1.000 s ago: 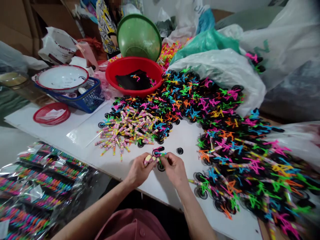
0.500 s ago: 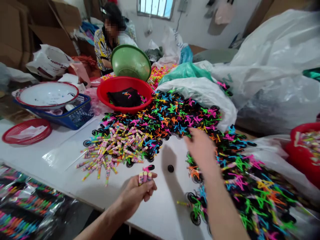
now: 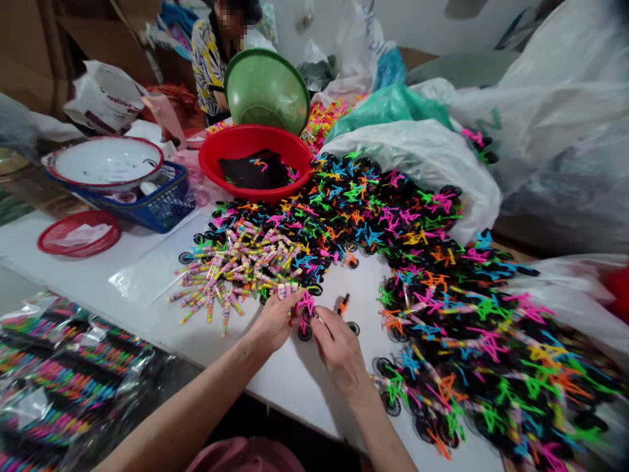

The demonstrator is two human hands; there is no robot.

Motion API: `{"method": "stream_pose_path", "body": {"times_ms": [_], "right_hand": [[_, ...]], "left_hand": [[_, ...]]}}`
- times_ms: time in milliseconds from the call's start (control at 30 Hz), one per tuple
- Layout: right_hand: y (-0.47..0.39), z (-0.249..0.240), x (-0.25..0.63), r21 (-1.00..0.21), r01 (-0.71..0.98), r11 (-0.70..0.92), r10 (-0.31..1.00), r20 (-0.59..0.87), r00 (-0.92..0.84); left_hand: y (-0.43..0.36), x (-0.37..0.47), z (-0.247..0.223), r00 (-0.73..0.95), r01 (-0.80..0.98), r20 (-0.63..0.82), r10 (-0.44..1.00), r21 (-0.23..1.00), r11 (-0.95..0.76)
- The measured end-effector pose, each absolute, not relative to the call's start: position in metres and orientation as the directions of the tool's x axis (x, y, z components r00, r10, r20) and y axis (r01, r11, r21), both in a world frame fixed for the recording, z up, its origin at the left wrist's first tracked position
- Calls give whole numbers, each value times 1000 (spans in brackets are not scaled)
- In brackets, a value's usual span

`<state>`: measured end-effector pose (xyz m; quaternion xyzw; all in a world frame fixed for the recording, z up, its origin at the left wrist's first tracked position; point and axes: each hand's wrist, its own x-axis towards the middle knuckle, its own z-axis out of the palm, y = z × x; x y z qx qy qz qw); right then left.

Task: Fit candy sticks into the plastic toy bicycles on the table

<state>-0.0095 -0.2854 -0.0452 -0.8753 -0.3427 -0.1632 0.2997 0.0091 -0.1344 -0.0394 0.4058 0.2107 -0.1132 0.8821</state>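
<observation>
My left hand (image 3: 275,321) is closed round several small candy tubes (image 3: 287,290), their pale ends poking up over the fingers. Beside it my right hand (image 3: 339,344) pinches a pink toy bicycle (image 3: 305,314) with black wheels, which also touches the left fingers. Just behind the hands, an orange and black toy piece (image 3: 343,303) and a black wheel (image 3: 352,328) rest on the white table (image 3: 196,337). A pile of candy tubes (image 3: 240,262) spreads to the left, and a large heap of colourful toy bicycles (image 3: 432,262) curves behind and to the right.
Behind the piles stand a red basin (image 3: 255,192) and a green basin (image 3: 265,92). At left are a white enamel basin (image 3: 105,164) on a blue basket and a red basket (image 3: 78,246). Packed bags (image 3: 54,380) lie lower left. A person (image 3: 209,62) sits at the back.
My right hand has come back from the heap to my left hand, and both are now at the pink bicycle. An orange and black piece now shows on the table. The view has tilted down.
</observation>
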Motion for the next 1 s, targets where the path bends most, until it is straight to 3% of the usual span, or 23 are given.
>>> {"method": "stream_pose_path", "body": {"times_ms": [100,200,300,367,467,533,600,700,867,933,1000], "right_hand": [[-277,-43,-11,-711,504,-490,328,385,863],[-269,-33,-6,-922,144,-360,135,101,986],[-258,-29,-9,-926,39,-375,80,10,997],[-253,-32,-15,-869,119,-480,94,83,992],[-255,-32,-20,-785,256,-565,155,203,967],[-262,-27,-20,-814,242,-528,140,197,970],[-270,-20,-17,-892,138,-430,122,95,988],[-277,-16,-15,-967,-10,-256,224,-69,972],[-284,-22,-15,-965,41,-257,304,-41,952],[-291,-16,-12,-955,54,-291,256,-23,966],[-296,-6,-7,-965,29,-260,109,1,994]], "left_hand": [[-128,6,-38,935,289,-355,0,760,582],[-126,-2,-37,950,243,-311,40,810,534],[-134,-9,-38,942,200,-315,120,810,552],[-138,-11,-38,940,168,-300,165,824,541],[-136,-11,-40,956,196,-271,112,874,445],[-132,-11,-41,962,211,-263,76,889,406],[-127,-12,-41,964,195,-252,91,893,405],[-125,-15,-38,961,213,-264,83,898,386],[-123,-21,-35,949,314,-305,-82,884,347],[-119,-23,-39,948,317,-301,-99,902,292],[-116,-25,-42,953,298,-281,-112,932,204]]}}
